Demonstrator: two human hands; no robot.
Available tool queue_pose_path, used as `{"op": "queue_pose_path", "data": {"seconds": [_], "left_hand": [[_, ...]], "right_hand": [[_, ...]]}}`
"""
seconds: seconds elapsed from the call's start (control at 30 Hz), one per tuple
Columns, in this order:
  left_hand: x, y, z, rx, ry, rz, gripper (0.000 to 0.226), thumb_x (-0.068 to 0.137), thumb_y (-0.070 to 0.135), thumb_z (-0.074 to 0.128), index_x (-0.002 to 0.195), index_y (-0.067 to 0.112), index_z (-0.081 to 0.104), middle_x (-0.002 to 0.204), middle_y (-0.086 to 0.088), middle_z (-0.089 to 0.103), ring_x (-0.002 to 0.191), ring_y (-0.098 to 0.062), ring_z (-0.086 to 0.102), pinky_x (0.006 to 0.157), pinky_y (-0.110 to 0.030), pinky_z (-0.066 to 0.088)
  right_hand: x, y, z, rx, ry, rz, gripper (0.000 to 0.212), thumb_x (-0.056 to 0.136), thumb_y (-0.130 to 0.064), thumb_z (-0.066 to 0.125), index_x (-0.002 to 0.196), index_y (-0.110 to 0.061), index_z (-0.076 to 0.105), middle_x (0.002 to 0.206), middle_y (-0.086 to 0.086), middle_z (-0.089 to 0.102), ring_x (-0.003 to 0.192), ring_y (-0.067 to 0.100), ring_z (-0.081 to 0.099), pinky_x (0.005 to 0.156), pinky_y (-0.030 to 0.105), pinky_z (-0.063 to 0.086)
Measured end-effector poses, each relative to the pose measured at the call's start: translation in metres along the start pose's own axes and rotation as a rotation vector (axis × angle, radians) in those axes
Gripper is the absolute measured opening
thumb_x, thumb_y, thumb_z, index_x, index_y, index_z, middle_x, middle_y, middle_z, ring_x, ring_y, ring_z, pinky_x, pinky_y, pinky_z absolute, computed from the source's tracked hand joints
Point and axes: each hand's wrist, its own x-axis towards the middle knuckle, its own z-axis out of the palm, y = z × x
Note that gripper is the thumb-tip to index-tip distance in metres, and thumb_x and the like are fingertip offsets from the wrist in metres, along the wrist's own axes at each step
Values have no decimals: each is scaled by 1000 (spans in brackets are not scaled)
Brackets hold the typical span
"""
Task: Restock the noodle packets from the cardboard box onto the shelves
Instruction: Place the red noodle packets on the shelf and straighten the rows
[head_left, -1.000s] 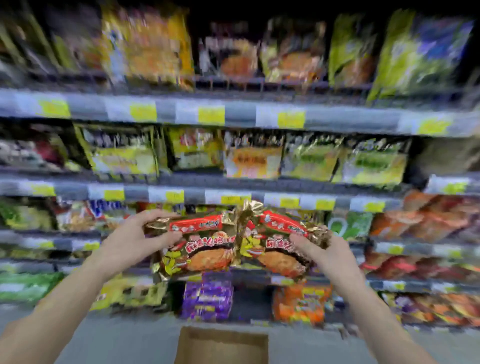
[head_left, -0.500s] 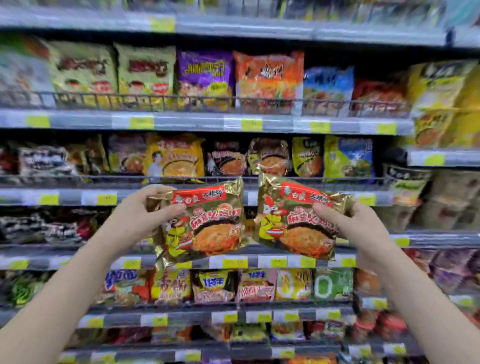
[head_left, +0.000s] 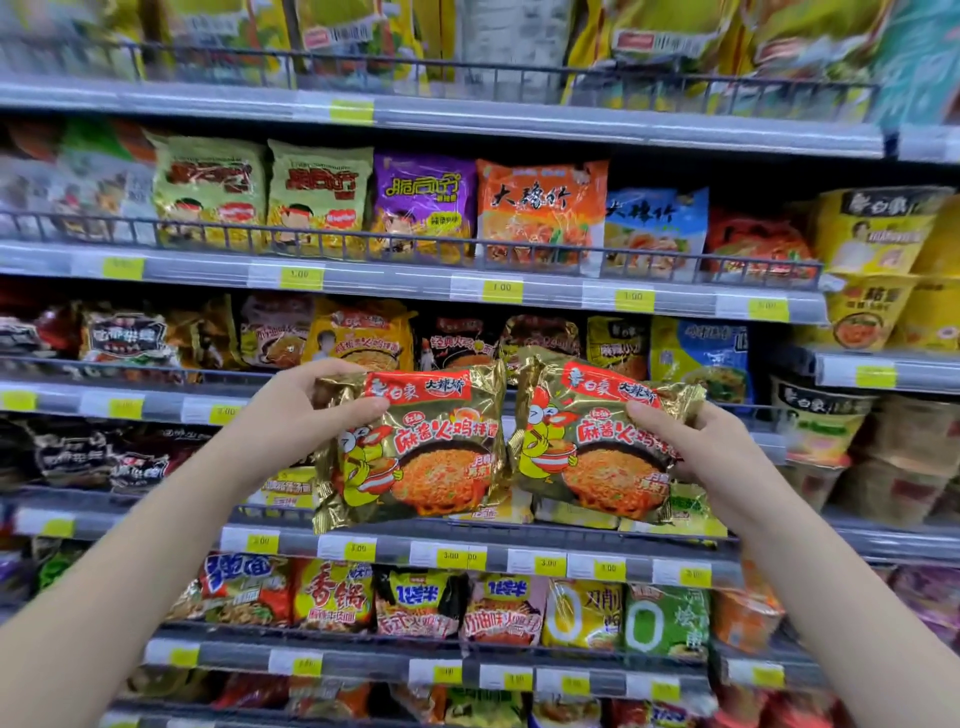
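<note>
A person's left hand (head_left: 291, 410) pinches the upper left corner of a gold noodle packet (head_left: 415, 452), thumb on the front and fingers behind. The packet is raised in front of a stocked supermarket shelf rail (head_left: 467, 551) lined with yellow price tags (head_left: 359, 550). Just beside it, with their inner edges meeting, a second, matching gold packet (head_left: 597, 447) is gripped at its right edge by the right hand (head_left: 696, 447), thumb across the front. Both packets face the camera, slightly tilted. Two tiers up stand a purple packet (head_left: 423, 202) and an orange packet (head_left: 540, 208). Yellow cup noodles (head_left: 878, 234) are stacked at far right.
</note>
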Motion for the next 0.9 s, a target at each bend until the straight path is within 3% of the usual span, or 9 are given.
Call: {"op": "queue_pose_path", "data": {"seconds": [0.07, 0.13, 0.27, 0.3, 0.4, 0.47, 0.57, 0.7, 0.9], "left_hand": [[-1, 2, 4, 20, 6, -9, 48, 71, 61, 75, 114, 48, 61, 121, 2, 63, 103, -12, 62, 83, -33, 46], [-2, 1, 7, 45, 20, -20, 55, 69, 63, 75, 119, 47, 60, 127, 5, 59, 113, -15, 57, 94, -39, 46], [-4, -1, 14, 52, 35, -40, 44, 66, 67, 73, 104, 55, 56, 113, 19, 55, 105, -6, 54, 91, -36, 43], [-3, -2, 17, 53, 32, -40, 42, 65, 68, 73, 102, 57, 55, 109, 20, 55, 102, -6, 55, 89, -36, 43], [6, -4, 25, 46, 29, -53, 45, 66, 68, 74, 105, 55, 56, 114, 14, 57, 109, -15, 57, 91, -38, 45], [16, -5, 29, 46, 23, -53, 52, 68, 67, 74, 115, 50, 58, 120, 3, 59, 109, -17, 56, 91, -38, 44], [39, -4, 30, 40, 14, -20, 59, 66, 69, 75, 119, 45, 61, 110, -12, 66, 93, -21, 61, 80, -36, 48], [74, 2, 36, 19, -18, 13, 57, 72, 64, 75, 123, 44, 61, 111, 9, 63, 103, -9, 59, 85, -33, 45], [96, 8, 46, 31, -39, 34, 44, 76, 58, 74, 115, 42, 61, 73, 7, 55, 68, -8, 54, 62, -26, 37]], "right_hand": [[6, 2, -7, -3, -6, 2, 83, 69, -60, 80, 113, 5, 53, 103, 21, 56, 103, 37, 58, 92, 49, 49], [15, 6, -13, 16, -30, 11, 75, 72, -56, 79, 111, 3, 55, 99, 8, 52, 90, 26, 53, 85, 43, 47], [38, 13, -19, 39, -96, 41, 67, 69, -55, 82, 111, -8, 57, 116, 2, 61, 98, 22, 54, 82, 40, 44], [46, 16, -19, 30, -102, 50, 72, 67, -58, 83, 112, -10, 54, 122, -1, 59, 104, 24, 55, 86, 43, 46], [66, 19, -12, 30, -83, 71, 114, 58, -66, 87, 147, -12, 41, 139, -4, 49, 127, 29, 52, 105, 54, 47], [88, 23, -8, 57, -70, 85, 129, 48, -70, 90, 151, -15, 37, 145, -4, 49, 129, 30, 54, 106, 59, 46], [118, 20, -3, 100, -65, 107, 116, 47, -65, 93, 139, -9, 50, 128, 6, 68, 112, 33, 68, 95, 54, 56], [154, 9, 5, 156, -72, 164, 91, 59, -53, 93, 132, -11, 58, 119, 11, 74, 109, 34, 70, 90, 54, 58], [195, 2, 15, 248, -25, 148, 66, 78, -33, 85, 133, -9, 57, 115, 11, 74, 96, 26, 74, 77, 42, 63]]}}
